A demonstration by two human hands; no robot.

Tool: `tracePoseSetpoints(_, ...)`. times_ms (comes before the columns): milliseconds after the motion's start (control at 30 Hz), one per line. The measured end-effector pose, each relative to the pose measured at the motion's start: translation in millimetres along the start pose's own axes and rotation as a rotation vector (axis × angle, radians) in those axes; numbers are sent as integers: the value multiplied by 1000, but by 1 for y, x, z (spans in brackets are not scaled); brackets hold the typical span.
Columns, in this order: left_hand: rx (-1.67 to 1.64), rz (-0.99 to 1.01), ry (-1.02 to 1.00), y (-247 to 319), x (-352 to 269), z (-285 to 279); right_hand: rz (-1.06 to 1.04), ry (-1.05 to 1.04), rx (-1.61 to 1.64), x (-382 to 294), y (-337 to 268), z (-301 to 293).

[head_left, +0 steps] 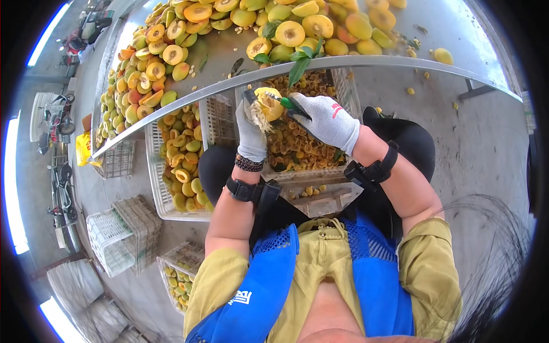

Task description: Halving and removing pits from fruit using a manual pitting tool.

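Observation:
My left hand [250, 133], in a grey knit glove, grips a yellow peach [271, 106] above a crate. A ragged pale fringe [260, 118] hangs at the glove's thumb side, beside the fruit. In my gloved right hand [328, 118] is a hand tool with a green handle [287, 103]. Its metal end meets the peach's upper face; the tip's exact shape is too small to tell. Beneath both hands, between my knees, a white plastic crate [351, 96] holds many brownish-yellow peach scraps [296, 143] and some leaves.
A metal-rimmed table [206, 91] crosses in front, heaped with halved peaches [173, 54] and whole-looking ones [358, 26]. Leaves [299, 64] overhang its edge. Left of my knee stands a crate of peach halves [182, 171]. Stacked crates [124, 236] and parked motorbikes [60, 118] are farther left.

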State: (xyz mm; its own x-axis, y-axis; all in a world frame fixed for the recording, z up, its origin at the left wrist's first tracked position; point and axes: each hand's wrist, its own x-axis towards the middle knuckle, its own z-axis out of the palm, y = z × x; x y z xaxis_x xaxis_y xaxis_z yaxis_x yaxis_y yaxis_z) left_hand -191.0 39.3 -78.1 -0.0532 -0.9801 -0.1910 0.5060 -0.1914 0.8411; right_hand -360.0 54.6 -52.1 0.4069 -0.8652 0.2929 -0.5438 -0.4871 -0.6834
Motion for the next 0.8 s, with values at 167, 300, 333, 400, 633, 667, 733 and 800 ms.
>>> tracePoseSetpoints(167,168,12,-15,-1,-4,-2,-11,-99,-29,-3,-2,-4)
tracePoseSetpoints(300,-24,-188,-7,1,4,-13,5,-206,-25,-4,-3,-6)
tracePoseSetpoints(333,-41,-247,-71,0,9,-20,8,-239,-29,-5,-3,-6)
tracePoseSetpoints(400,-78,-392,-47,4,9,-20,-43,-220,-6,-8,1,-5)
tracePoseSetpoints(633,-100,-231,-113,-2,4,-13,149,-77,53,-12,6,13)
tracePoseSetpoints(667,13,-130,-77,-4,3,-11,156,-53,98,-9,7,14)
tracePoseSetpoints(733,157,-3,-6,-8,-3,-2,126,-97,94,-10,3,13)
tracePoseSetpoints(800,232,60,59,-7,-8,7,109,-147,99,-10,-7,7)
